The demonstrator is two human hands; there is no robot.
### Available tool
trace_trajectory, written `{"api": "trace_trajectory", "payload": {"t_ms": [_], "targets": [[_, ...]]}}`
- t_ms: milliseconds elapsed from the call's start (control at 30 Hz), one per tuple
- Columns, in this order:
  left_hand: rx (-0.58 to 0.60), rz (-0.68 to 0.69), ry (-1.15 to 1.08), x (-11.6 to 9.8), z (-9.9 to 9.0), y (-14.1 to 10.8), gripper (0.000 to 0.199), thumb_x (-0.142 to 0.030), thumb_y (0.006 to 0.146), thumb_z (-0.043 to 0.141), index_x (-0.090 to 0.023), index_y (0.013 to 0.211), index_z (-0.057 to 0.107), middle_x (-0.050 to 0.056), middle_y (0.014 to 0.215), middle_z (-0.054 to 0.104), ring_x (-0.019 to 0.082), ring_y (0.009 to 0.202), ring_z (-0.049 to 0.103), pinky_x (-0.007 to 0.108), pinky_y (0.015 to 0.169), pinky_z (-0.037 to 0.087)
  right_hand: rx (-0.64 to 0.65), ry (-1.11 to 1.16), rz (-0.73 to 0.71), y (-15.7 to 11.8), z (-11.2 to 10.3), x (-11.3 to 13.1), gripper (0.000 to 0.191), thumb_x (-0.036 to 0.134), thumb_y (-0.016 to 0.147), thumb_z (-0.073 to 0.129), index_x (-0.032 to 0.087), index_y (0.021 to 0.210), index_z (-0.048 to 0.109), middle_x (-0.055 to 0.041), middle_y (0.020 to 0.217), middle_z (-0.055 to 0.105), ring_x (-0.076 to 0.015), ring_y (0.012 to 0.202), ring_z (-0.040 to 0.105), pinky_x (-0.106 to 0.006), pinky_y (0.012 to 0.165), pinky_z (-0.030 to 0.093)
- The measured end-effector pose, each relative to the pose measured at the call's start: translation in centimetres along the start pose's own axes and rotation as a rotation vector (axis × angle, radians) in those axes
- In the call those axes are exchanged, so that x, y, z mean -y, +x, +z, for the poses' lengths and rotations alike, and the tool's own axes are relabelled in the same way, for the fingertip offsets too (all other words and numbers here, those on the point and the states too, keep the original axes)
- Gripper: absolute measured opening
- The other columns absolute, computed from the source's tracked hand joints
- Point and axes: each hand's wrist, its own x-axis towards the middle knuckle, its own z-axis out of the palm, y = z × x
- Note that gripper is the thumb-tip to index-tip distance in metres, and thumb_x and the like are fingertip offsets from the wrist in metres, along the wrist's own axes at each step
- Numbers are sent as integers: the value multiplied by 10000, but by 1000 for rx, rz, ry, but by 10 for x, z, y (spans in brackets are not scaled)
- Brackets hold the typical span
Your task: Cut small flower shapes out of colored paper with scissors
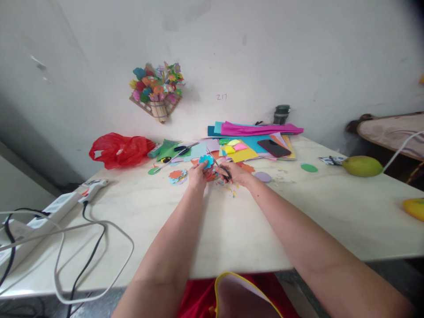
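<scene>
My left hand (198, 173) grips a blue scalloped paper piece (206, 161) by its edge, above the middle of the table. Just to the right, my right hand (233, 173) is closed on the dark handles of a pair of scissors (226, 175), whose blades point up and left towards the blue paper. Small paper scraps (233, 192) lie below the scissors. Left of my left hand sits a pile of scalloped paper pieces, an orange one (175, 175) on top. A purple paper disc (263, 177) lies right of my right hand.
Coloured sheets (245, 154), a phone (274, 148) and other scissors (182, 149) lie behind my hands. A red plastic bag (121, 150) sits back left. Power strips (59, 205) with loose cables occupy the left edge. A green-yellow fruit (362, 166) is on the right.
</scene>
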Motion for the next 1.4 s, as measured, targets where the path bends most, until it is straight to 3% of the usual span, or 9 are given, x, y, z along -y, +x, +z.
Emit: {"api": "trace_trajectory", "payload": {"t_ms": [133, 333, 500, 967, 1400], "targets": [[34, 11, 16, -2, -3, 0, 202, -81, 715, 855, -162, 756, 676, 33, 683, 741, 151, 593, 717, 232, 617, 590, 9, 2, 16, -3, -1, 4, 306, 311, 873, 776, 196, 715, 541, 48, 510, 569, -79, 365, 510, -163, 289, 260], [32, 6, 15, -2, -5, 2, 233, -96, 693, 883, -155, 806, 688, 38, 709, 752, 189, 657, 758, 295, 726, 626, 25, 18, 35, -5, -2, 7, 286, 271, 860, 744, 201, 695, 521, 51, 496, 563, -77, 353, 496, -166, 287, 246], [64, 15, 57, -6, -6, 2, 184, -73, 714, 842, -145, 776, 684, 44, 714, 759, 164, 626, 740, 290, 746, 627, 39, 4, 39, -5, -5, 8, 265, 259, 840, 717, 200, 680, 513, 50, 499, 563, -76, 360, 495, -167, 292, 246], [150, 48, 116, -6, -15, 10, 271, -140, 638, 918, -154, 761, 676, 43, 716, 760, 227, 739, 787, 337, 770, 642, 86, -55, -20, -6, -10, 7, 334, 304, 828, 740, 203, 632, 490, 45, 510, 549, -74, 384, 490, -184, 315, 270], [174, 61, 150, -6, -17, 10, 300, -182, 588, 941, -152, 733, 681, 43, 691, 746, 208, 671, 752, 346, 735, 634, 87, -83, -42, -7, -11, 8, 328, 352, 816, 758, 194, 644, 528, 36, 524, 579, -80, 393, 515, -186, 322, 287]]}}
